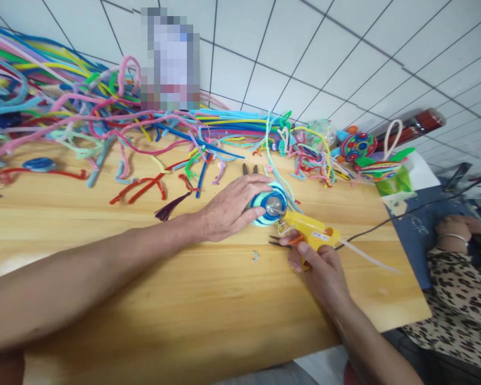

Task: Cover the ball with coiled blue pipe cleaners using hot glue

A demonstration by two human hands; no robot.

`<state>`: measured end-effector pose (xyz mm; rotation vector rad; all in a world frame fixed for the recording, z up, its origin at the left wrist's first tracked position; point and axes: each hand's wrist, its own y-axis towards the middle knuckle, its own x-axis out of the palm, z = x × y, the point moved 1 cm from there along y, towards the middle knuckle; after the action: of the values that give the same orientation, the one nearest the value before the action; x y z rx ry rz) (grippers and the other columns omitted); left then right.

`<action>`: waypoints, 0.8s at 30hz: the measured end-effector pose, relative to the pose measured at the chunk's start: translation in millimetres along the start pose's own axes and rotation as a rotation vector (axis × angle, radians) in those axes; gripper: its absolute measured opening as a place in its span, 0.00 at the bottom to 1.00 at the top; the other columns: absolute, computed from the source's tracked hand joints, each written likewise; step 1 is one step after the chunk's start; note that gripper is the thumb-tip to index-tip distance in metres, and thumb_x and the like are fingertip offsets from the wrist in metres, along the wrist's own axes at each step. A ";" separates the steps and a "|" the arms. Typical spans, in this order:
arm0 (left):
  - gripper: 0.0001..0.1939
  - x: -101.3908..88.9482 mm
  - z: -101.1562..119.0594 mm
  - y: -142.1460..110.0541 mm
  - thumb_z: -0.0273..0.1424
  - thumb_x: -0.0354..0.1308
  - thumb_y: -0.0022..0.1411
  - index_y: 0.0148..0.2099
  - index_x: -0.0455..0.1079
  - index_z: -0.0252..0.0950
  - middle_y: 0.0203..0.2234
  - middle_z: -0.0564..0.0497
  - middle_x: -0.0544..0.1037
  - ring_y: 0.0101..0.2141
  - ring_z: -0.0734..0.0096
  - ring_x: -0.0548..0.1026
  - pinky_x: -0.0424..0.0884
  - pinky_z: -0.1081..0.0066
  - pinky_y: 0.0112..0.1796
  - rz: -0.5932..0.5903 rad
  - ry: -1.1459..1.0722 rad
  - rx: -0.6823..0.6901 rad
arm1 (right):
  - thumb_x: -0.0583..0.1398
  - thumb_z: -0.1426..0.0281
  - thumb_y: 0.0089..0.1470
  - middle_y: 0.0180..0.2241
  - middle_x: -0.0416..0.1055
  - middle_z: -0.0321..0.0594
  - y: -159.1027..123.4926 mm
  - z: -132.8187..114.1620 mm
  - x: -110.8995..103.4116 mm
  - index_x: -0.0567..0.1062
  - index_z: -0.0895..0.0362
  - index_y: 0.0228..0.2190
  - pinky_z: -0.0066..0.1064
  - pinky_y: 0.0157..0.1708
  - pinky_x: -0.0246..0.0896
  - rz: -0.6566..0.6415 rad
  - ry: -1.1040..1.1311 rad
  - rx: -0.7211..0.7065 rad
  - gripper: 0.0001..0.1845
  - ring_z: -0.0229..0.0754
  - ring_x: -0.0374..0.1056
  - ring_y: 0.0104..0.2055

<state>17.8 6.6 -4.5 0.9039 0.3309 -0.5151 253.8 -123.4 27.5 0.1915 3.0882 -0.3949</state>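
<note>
My left hand (234,206) is closed around a clear round ball (281,193) wrapped in rings of blue and mint-green pipe cleaner; its bare clear middle faces up. Loose pale-green and light-blue pipe cleaners (278,170) trail from behind it. In my right hand (320,264) is a yellow hot glue gun (310,227), fingers wrapped around its handle and orange trigger. The gun's nozzle meets the clear part of the ball, though whether it touches is hard to tell. A pale glue stick (371,256) juts from its back. Dark tool tips (278,241) show beside my right fingers.
Heaps of coloured pipe cleaners (63,123) cover the wooden table's (176,305) back and left. A dark tassel (173,207) lies near my left forearm. Finished colourful pieces (358,147) sit at the back right. A black cord (388,218) runs right, toward a seated person's patterned sleeve (451,278).
</note>
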 end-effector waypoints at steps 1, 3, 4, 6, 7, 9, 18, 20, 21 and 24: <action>0.21 -0.5 0.5 0.2 0.38 0.52 0.80 0.70 0.61 0.38 0.66 0.34 0.72 0.70 0.49 0.68 0.69 0.42 0.68 -0.003 0.003 0.002 | 0.73 0.49 0.55 0.33 0.80 0.43 0.0 0.2 -0.2 0.81 0.54 0.29 0.37 0.29 0.61 0.004 -0.002 0.000 0.21 0.37 0.59 0.24; 0.21 -1.2 1.3 0.6 0.37 0.52 0.80 0.70 0.61 0.37 0.66 0.34 0.72 0.70 0.49 0.68 0.69 0.42 0.68 -0.010 0.013 0.007 | 0.73 0.49 0.56 0.32 0.80 0.42 -0.1 0.5 -0.5 0.81 0.54 0.28 0.37 0.30 0.61 0.002 -0.008 -0.006 0.21 0.37 0.60 0.24; 0.21 -1.4 1.6 0.7 0.36 0.52 0.80 0.70 0.60 0.37 0.66 0.34 0.72 0.70 0.49 0.68 0.69 0.42 0.68 -0.013 0.017 0.008 | 0.72 0.49 0.56 0.32 0.80 0.42 -0.2 0.5 -0.5 0.82 0.54 0.27 0.37 0.30 0.61 0.000 -0.011 -0.009 0.21 0.37 0.60 0.24; 0.21 -1.3 1.5 0.6 0.36 0.52 0.80 0.70 0.60 0.38 0.66 0.34 0.72 0.70 0.50 0.68 0.69 0.42 0.68 -0.014 0.018 0.007 | 0.72 0.50 0.57 0.33 0.80 0.42 -0.5 0.4 -0.4 0.83 0.54 0.28 0.37 0.30 0.61 -0.004 -0.011 -0.008 0.21 0.37 0.59 0.24; 0.21 -1.1 1.2 0.5 0.36 0.52 0.80 0.70 0.60 0.38 0.66 0.34 0.72 0.70 0.50 0.68 0.69 0.42 0.68 -0.011 0.014 0.006 | 0.72 0.50 0.57 0.33 0.80 0.43 -0.7 0.3 -0.3 0.83 0.54 0.29 0.37 0.30 0.61 -0.003 -0.009 -0.006 0.20 0.37 0.59 0.24; 0.21 -0.6 0.5 0.2 0.37 0.52 0.80 0.70 0.60 0.38 0.66 0.34 0.72 0.70 0.50 0.68 0.69 0.42 0.68 -0.005 0.006 0.008 | 0.72 0.50 0.57 0.33 0.81 0.43 -0.8 0.1 0.1 0.83 0.54 0.29 0.37 0.30 0.60 -0.003 -0.004 -0.002 0.20 0.37 0.60 0.24; 0.21 -1.0 0.7 0.2 0.38 0.50 0.81 0.70 0.60 0.39 0.67 0.35 0.71 0.70 0.50 0.68 0.70 0.41 0.68 -0.016 0.018 -0.001 | 0.73 0.50 0.55 0.36 0.82 0.43 -0.3 1.2 1.0 0.84 0.54 0.34 0.36 0.27 0.60 0.005 0.013 -0.008 0.20 0.35 0.59 0.23; 0.21 -1.0 0.7 0.2 0.38 0.51 0.81 0.70 0.60 0.39 0.66 0.35 0.72 0.70 0.50 0.68 0.70 0.42 0.68 -0.012 0.017 0.000 | 0.73 0.50 0.56 0.36 0.82 0.43 -0.2 1.1 1.1 0.84 0.54 0.34 0.35 0.28 0.60 0.003 0.011 -0.006 0.20 0.34 0.60 0.23; 0.21 -0.9 0.6 0.3 0.38 0.51 0.81 0.70 0.60 0.39 0.66 0.34 0.72 0.70 0.50 0.68 0.70 0.42 0.67 -0.011 0.018 0.003 | 0.73 0.50 0.56 0.36 0.82 0.43 -0.1 0.9 1.1 0.84 0.54 0.34 0.35 0.28 0.60 0.004 0.010 -0.004 0.20 0.34 0.60 0.23; 0.21 -0.6 0.0 0.2 0.38 0.51 0.81 0.70 0.60 0.38 0.66 0.34 0.72 0.70 0.49 0.69 0.70 0.41 0.67 -0.009 0.017 0.008 | 0.73 0.50 0.56 0.34 0.81 0.42 0.2 0.5 1.2 0.84 0.54 0.34 0.36 0.29 0.62 0.011 0.005 -0.005 0.20 0.34 0.60 0.23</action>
<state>17.4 6.8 -4.1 0.9156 0.3491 -0.5178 252.7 -123.2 26.9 0.2091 3.0916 -0.3865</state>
